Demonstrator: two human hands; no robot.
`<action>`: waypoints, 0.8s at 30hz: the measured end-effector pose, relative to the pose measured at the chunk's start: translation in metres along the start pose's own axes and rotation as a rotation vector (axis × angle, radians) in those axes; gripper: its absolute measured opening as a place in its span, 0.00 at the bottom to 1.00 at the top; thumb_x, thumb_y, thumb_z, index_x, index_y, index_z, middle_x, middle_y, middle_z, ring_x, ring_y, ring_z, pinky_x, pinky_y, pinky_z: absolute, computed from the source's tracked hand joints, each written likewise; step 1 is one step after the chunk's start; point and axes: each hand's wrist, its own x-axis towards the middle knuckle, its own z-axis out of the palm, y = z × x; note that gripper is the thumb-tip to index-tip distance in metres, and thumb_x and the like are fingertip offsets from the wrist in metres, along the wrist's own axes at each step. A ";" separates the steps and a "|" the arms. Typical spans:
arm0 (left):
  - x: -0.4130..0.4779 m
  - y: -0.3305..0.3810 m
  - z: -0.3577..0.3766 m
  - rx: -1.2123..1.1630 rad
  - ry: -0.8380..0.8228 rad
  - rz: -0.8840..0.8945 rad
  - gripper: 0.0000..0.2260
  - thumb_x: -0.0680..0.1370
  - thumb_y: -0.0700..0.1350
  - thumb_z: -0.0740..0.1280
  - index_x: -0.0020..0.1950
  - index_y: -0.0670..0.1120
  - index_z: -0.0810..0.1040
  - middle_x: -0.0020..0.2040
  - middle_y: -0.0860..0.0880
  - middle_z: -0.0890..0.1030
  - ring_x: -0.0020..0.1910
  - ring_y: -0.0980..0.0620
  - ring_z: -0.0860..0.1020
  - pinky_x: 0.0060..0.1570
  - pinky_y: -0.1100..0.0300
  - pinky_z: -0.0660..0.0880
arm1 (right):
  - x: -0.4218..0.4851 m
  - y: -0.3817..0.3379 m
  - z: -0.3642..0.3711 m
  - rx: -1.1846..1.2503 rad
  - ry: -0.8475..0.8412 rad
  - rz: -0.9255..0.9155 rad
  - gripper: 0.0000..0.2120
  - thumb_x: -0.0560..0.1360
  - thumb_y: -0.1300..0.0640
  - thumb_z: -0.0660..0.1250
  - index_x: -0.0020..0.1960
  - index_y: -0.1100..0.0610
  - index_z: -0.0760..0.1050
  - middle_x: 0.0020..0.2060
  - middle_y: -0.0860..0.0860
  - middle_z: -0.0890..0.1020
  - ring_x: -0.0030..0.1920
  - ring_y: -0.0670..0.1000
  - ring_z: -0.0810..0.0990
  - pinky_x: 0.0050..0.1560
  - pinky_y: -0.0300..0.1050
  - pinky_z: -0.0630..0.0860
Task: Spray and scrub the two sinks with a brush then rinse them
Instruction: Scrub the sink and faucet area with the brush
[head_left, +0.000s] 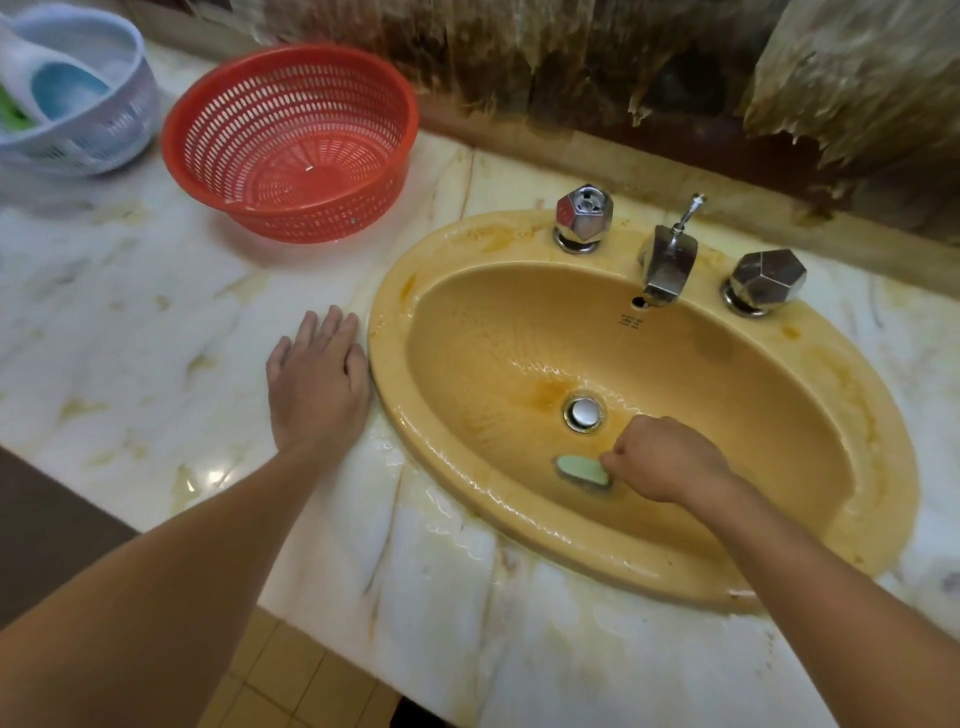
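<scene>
- While I am watching from afar, the marble counter is carrying the yellow sink, its basin lying wet.
- The red basket is sitting beside a pale basket.
- My left hand is resting flat, fingers spread, touching the sink's rim.
- My right hand is gripping the green brush, pressing it low in the basin near the drain.

An oval, mustard-yellow sink set into a marble counter, its basin wet and streaked with orange-brown stains around a closed chrome drain plug, holds a pale green brush pressed against the near inner wall just below the drain.
</scene>
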 end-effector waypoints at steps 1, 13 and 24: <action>0.002 0.000 0.000 0.002 -0.006 0.021 0.25 0.83 0.52 0.48 0.78 0.50 0.70 0.79 0.51 0.66 0.81 0.51 0.59 0.78 0.48 0.53 | 0.002 -0.003 0.001 0.025 -0.006 0.045 0.17 0.76 0.49 0.65 0.33 0.55 0.65 0.28 0.49 0.68 0.34 0.54 0.70 0.30 0.43 0.60; 0.013 -0.008 -0.001 -0.152 -0.006 0.035 0.25 0.81 0.45 0.51 0.76 0.46 0.71 0.77 0.49 0.70 0.80 0.49 0.61 0.79 0.48 0.53 | 0.012 0.001 -0.003 0.089 -0.139 0.055 0.18 0.70 0.50 0.71 0.29 0.56 0.68 0.24 0.49 0.69 0.26 0.50 0.65 0.31 0.44 0.62; 0.018 -0.012 0.003 -0.056 -0.017 0.097 0.19 0.79 0.46 0.50 0.65 0.47 0.73 0.72 0.47 0.74 0.75 0.43 0.66 0.75 0.40 0.57 | -0.020 0.044 -0.066 -0.337 -0.147 0.219 0.13 0.75 0.44 0.68 0.41 0.54 0.78 0.34 0.49 0.77 0.34 0.51 0.74 0.37 0.48 0.72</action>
